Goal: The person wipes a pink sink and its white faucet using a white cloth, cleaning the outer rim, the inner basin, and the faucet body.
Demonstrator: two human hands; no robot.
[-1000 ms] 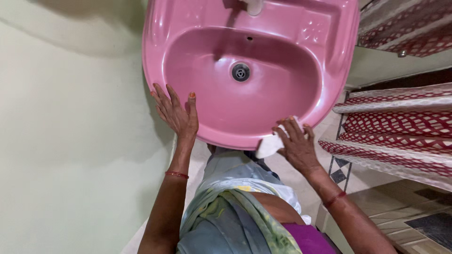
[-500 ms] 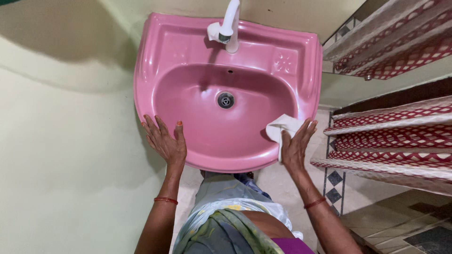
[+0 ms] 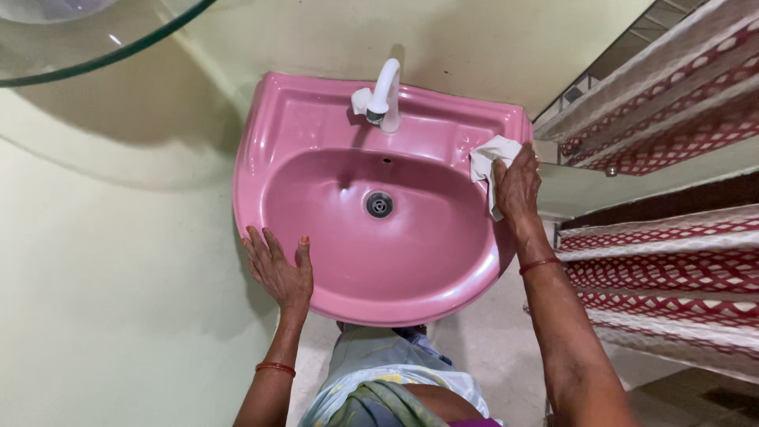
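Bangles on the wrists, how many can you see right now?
2. One red bangle circles the wrist of the left hand, which rests on the pink washbasin rim. The other red bangle is behind the right hand pressing a white cloth.

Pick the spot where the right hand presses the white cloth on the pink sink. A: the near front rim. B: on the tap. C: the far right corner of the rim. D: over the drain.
C: the right hand holds the white cloth flat on the far right corner of the pink sink, beside the tap and away from the drain.
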